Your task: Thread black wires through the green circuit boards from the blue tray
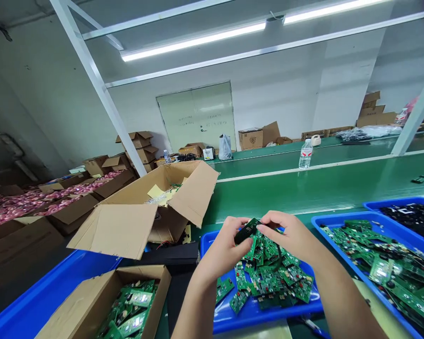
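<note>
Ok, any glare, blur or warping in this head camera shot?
In the head view, the fluorescent tube lights burn out white and cast glare along the green conveyor belt; wide-angle distortion leans the white frame post; the dark circuit board held up looks slightly soft, the green circuit boards below fairly sharp.

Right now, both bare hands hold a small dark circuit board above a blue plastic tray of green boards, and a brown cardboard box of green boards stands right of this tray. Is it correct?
No: the head view shows the brown cardboard box left of the blue plastic tray, not right. The rest stands: the left hand and right hand hold the small dark circuit board above it.
</note>
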`<state>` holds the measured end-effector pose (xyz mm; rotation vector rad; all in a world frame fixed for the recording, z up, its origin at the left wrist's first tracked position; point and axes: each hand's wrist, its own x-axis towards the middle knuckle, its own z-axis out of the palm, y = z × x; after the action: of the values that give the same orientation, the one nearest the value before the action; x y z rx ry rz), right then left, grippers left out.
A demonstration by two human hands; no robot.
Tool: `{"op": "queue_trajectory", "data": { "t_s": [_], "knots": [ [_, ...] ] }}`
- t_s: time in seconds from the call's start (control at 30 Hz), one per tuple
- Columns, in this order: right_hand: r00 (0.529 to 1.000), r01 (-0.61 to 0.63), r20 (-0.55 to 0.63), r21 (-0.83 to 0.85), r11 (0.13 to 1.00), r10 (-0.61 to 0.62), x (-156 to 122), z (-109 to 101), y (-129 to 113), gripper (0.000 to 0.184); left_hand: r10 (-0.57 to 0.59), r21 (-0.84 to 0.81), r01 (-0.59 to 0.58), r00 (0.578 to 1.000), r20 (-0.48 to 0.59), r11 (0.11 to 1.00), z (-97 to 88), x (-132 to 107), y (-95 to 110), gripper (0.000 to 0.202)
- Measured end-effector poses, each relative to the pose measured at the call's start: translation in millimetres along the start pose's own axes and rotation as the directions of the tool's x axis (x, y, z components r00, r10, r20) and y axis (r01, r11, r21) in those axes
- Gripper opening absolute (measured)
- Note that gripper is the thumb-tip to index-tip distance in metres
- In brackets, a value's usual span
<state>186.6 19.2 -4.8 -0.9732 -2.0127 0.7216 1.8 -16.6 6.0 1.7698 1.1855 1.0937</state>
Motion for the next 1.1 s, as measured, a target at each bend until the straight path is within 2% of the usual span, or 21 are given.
{"op": "queue_trajectory", "data": {
  "t_s": [0.03,0.1,0.17,0.27,0.4,0.47,0.5,0.6,0.67,0.8,0.87,1.0,1.1],
  "knots": [
    [1.000,-0.008,0.007,-0.001,1.000,0.008,1,1,1,0.024,0.004,0.009,-0.004,1.000,0.007,1.000,-0.9,1,-2,0.035],
    [1.000,-0.026,0.014,0.016,1.000,0.026,3,5,4,0.026,-0.045,-0.082,0.044,0.999,-0.012,0.996,-3.0,4,-6,0.040],
    [0.999,-0.044,0.026,0.060,0.997,0.042,4,8,6,0.030,-0.110,-0.260,0.078,0.988,-0.112,0.963,-4.9,8,-9,0.039],
    [0.997,-0.059,0.057,0.160,0.985,0.050,5,13,6,0.030,-0.185,-0.517,0.037,0.954,-0.236,0.855,-6.6,13,-9,0.027],
    [0.998,0.016,0.054,0.270,0.963,-0.031,5,16,6,0.026,-0.304,-0.720,0.026,0.917,-0.259,0.693,-7.1,18,-4,0.025],
    [0.997,0.073,-0.012,0.290,0.954,-0.072,5,16,8,0.027,-0.322,-0.724,0.031,0.908,-0.268,0.689,-6.7,18,-3,0.023],
    [0.994,0.103,-0.053,0.296,0.950,-0.091,5,16,10,0.027,-0.310,-0.701,0.051,0.918,-0.248,0.712,-6.0,18,-2,0.022],
    [0.976,0.189,-0.163,0.296,0.936,-0.146,3,16,15,0.026,-0.234,-0.566,0.121,0.963,-0.131,0.816,-0.2,16,-3,0.026],
    [0.964,0.221,-0.200,0.253,0.942,-0.172,2,16,16,0.026,-0.194,-0.497,0.140,0.979,-0.057,0.857,6.1,16,-4,0.029],
    [0.954,0.234,-0.218,0.116,0.965,-0.205,1,17,16,0.028,-0.165,-0.483,0.141,0.986,-0.006,0.864,17.0,17,-4,0.035],
    [0.939,0.277,-0.224,0.035,0.960,-0.263,2,15,17,0.029,-0.162,-0.463,0.141,0.987,-0.006,0.875,18.9,18,-4,0.037],
    [0.867,0.431,-0.197,-0.164,0.887,-0.457,7,11,24,0.040,-0.148,-0.389,0.140,0.989,0.010,0.910,18.0,18,-5,0.039],
    [0.822,0.481,-0.171,-0.300,0.824,-0.543,10,10,28,0.044,-0.146,-0.355,0.144,0.989,0.019,0.924,17.0,19,-6,0.040]
  ]
}}
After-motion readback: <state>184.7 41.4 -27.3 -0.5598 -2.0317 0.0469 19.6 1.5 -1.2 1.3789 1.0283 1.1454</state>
